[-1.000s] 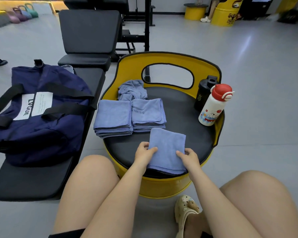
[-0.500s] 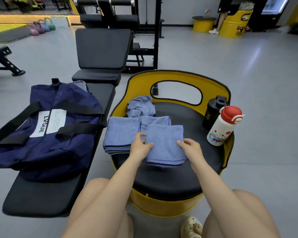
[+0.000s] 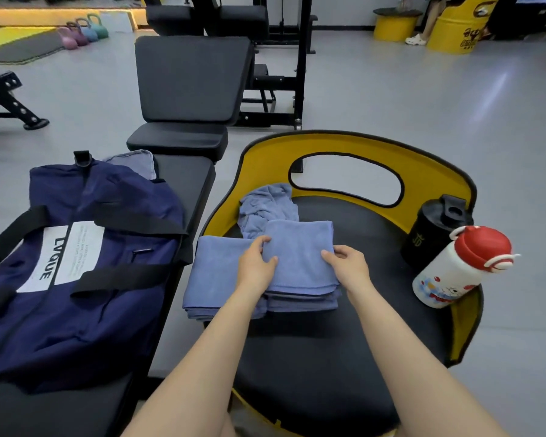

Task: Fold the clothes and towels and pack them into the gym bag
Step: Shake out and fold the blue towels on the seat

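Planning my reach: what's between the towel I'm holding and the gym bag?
In the head view, another folded towel stack lies between the held towel and the gym bag.

Our left hand [image 3: 255,265] and right hand [image 3: 349,267] are both bare, no gloves, rings or watch on either. Back from each grip our forearms run bare too, with no sleeve or cuff anywhere up to the bottom edge of the view. Nails look short and plain; finer detail is too soft for us to tell.
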